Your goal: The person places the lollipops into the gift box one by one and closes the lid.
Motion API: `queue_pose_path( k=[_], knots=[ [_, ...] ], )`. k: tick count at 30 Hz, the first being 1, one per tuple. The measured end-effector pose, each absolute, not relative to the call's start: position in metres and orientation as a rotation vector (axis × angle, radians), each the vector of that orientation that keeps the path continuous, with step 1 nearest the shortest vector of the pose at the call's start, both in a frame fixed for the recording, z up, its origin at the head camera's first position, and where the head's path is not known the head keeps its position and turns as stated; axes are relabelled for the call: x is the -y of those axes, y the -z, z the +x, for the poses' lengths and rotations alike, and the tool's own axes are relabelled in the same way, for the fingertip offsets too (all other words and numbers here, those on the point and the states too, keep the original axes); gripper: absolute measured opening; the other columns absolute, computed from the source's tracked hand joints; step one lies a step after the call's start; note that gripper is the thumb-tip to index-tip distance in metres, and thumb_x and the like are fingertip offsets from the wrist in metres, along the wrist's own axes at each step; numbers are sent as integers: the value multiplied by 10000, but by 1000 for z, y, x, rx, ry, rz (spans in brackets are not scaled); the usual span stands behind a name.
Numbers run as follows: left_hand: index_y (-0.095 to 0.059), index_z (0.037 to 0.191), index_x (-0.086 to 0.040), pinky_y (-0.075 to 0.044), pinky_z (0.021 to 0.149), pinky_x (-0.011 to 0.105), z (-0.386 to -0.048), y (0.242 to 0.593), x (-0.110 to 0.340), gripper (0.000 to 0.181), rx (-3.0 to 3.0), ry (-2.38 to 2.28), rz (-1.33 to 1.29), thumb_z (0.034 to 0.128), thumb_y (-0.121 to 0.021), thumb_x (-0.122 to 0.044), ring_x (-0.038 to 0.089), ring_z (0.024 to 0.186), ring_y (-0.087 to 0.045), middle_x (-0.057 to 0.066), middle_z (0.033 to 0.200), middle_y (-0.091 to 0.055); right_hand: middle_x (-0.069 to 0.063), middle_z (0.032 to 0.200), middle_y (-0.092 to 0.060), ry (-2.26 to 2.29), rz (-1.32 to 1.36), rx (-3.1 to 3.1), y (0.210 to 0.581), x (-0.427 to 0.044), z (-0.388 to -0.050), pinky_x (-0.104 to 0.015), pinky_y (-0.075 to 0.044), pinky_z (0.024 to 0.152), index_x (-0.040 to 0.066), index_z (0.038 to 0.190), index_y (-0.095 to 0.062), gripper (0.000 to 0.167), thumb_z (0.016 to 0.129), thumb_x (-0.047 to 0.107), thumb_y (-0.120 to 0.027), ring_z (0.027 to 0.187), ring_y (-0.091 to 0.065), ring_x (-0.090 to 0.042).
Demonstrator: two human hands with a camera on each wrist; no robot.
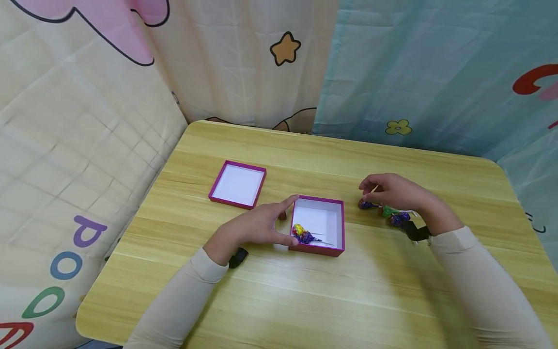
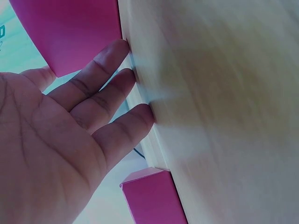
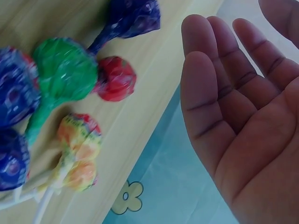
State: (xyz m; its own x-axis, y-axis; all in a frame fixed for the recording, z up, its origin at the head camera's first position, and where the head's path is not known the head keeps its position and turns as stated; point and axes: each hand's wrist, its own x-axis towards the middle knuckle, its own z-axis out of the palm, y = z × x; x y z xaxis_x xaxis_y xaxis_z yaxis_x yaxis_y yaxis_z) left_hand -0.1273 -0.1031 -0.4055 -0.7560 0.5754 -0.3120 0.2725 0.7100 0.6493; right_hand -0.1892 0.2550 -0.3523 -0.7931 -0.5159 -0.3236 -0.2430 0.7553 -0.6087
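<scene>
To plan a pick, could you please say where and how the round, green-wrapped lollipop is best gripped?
I'd probably pinch the green-wrapped lollipop by its bulging head, from above: it lies on its side, other lollipops close around.

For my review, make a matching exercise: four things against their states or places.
1. shallow square magenta lid
2. deeper square magenta box
3. round green-wrapped lollipop
4. bare left hand

A. on the wooden table, near the right hand
B. white inside up, holding nothing
C. spans the box's left side
D. wrapped lollipops inside

Pairs: 1-B; 2-D; 3-A; 4-C
</scene>
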Motion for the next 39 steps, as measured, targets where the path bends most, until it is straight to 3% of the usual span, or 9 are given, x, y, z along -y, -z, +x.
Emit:
queue_pose_path(
  k=[24, 39],
  knots=[
    [-81, 1582, -430, -401, 1060, 410, -127, 406, 104, 1123, -2411, -821, 668, 708, -713, -745, 164, 1282, -460, 8, 1394, -523, -36, 952, -652, 536, -593, -2531, 378, -258, -194, -412, -517, 808, 36, 1109, -651, 166, 961, 111, -657, 839, -569, -199],
    [-81, 1580, -437, -411, 1050, 408, -128, 407, 104, 1119, -2425, -805, 672, 708, -710, -749, 163, 1258, -473, 6, 1377, -531, -18, 928, -637, 450, -665, -2575, 384, -256, -192, -391, -493, 766, 71, 1066, -683, 124, 948, 108, -674, 806, -541, -197]
  ],
)
